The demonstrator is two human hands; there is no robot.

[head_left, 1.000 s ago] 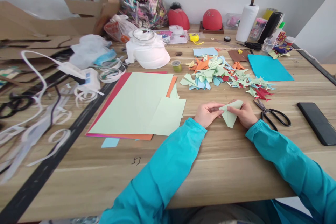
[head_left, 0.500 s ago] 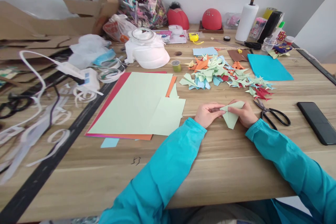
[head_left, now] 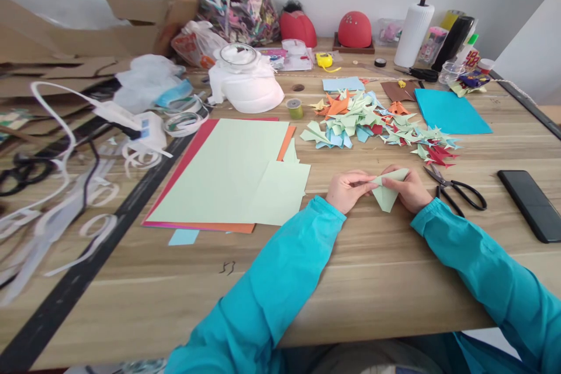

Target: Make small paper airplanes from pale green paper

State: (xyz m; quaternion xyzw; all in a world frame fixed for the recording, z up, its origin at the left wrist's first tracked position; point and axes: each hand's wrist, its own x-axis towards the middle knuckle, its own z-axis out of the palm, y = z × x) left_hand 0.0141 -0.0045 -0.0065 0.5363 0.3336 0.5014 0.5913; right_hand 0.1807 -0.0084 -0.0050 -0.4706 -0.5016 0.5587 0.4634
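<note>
Your hands: your left hand [head_left: 349, 189] and right hand [head_left: 407, 189] meet near the middle of the wooden table [head_left: 377, 280], both pinched shut on one folded pale green paper piece [head_left: 387, 193].
Paper piece: held just above the table between your hands, its point aimed toward you.
Step in hand: by the look of it, you are pressing a crease into a half-made folded figure.
Next move: likely calls for a firm pinch along the fold while the other hand steadies the point.
Count, sheets: one stack of large sheets [head_left: 228, 172] lies left of your hands, pale green on top, orange and red edges beneath; one blue sheet [head_left: 449, 112] far right.
Count, folded figures: one heap [head_left: 377, 125] beyond your hands, too tangled to number.
Count, tools: two scissors, one pair [head_left: 456, 190] just right of your right hand, one [head_left: 418, 74] far; one phone [head_left: 531, 204] at the right edge.
</note>
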